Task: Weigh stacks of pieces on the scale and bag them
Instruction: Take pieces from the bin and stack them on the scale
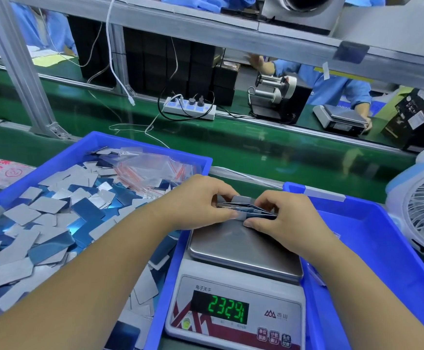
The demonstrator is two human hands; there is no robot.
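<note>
A stack of thin grey and blue pieces [246, 207] lies at the far edge of the scale's steel pan [241, 251]. My left hand [198, 200] grips the stack's left end with curled fingers and thumb. My right hand [279, 213] grips its right end the same way. The white scale [233, 311] stands between two bins, and its green display shows digits near 23. Several clear zip bags [153, 170] with red strips lie on top of the loose pieces at the back of the left bin.
A blue bin [54, 210] on the left holds several loose grey and blue pieces. Another blue bin [372, 236] sits at the right, beside a white fan [423, 208]. Beyond runs a green conveyor with a power strip [189, 108]. A person in blue works at another scale [339, 118].
</note>
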